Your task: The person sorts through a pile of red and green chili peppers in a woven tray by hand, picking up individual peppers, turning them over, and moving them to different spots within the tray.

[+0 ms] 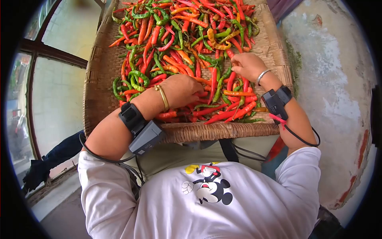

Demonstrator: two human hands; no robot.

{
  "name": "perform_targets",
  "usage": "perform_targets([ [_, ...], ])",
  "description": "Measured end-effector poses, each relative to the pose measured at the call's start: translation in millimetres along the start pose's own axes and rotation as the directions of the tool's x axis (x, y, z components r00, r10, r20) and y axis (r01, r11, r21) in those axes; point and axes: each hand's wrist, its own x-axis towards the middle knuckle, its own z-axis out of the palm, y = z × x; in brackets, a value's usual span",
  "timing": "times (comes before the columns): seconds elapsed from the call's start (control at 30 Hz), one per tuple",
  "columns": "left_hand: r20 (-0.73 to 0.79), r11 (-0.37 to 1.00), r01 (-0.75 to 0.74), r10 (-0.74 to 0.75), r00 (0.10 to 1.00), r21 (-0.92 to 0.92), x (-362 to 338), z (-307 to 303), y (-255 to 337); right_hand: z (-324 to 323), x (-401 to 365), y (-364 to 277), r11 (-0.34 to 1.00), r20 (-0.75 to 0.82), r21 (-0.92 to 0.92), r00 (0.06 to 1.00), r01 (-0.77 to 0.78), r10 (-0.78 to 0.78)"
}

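Many chili peppers (215, 81), red, green and orange, lie loose in a large woven basket tray (95, 85) in front of me. My left hand (181, 91), with a gold-coloured bangle at the wrist, rests low over the near peppers. Its fingers curl down and inward among them, and the fingertips are mostly hidden. Farther out and to the right is my right hand (250, 67), with a silver bangle. Its fingers are bent and drawn together at red and green peppers; what lies between the fingertips is hidden.
The tray's thick wound rim (219, 131) runs close before my body, over my lap. Grey devices with black straps (146, 137) and cables sit on both forearms. A framed window (59, 85) stands at the left, a patchy plastered surface (330, 79) at the right.
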Motion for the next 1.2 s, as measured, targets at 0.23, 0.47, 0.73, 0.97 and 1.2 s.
perform_targets([
  [0.23,0.023,0.996,0.000,-0.002,1.000,0.094,-2,2,0,-37,13,-8,0.996,-0.304,0.055,0.951,0.070,-0.050],
  [0.47,0.065,0.996,0.028,-0.033,0.997,0.080,-2,2,3,-33,84,-30,0.999,-0.540,-0.049,0.842,-0.021,-0.009],
  [0.73,0.110,0.993,0.048,-0.060,0.992,0.108,-7,-7,11,-47,136,-47,0.972,-0.145,-0.114,0.972,-0.203,0.186],
  [0.97,0.129,0.996,0.058,-0.067,0.989,0.071,-5,-5,10,-48,143,-53,0.968,-0.065,-0.198,0.987,-0.157,0.147],
  [1.2,0.142,0.998,0.041,-0.048,0.989,0.054,-4,-3,8,-39,145,-61,0.955,-0.102,-0.175,0.970,-0.237,0.222],
])
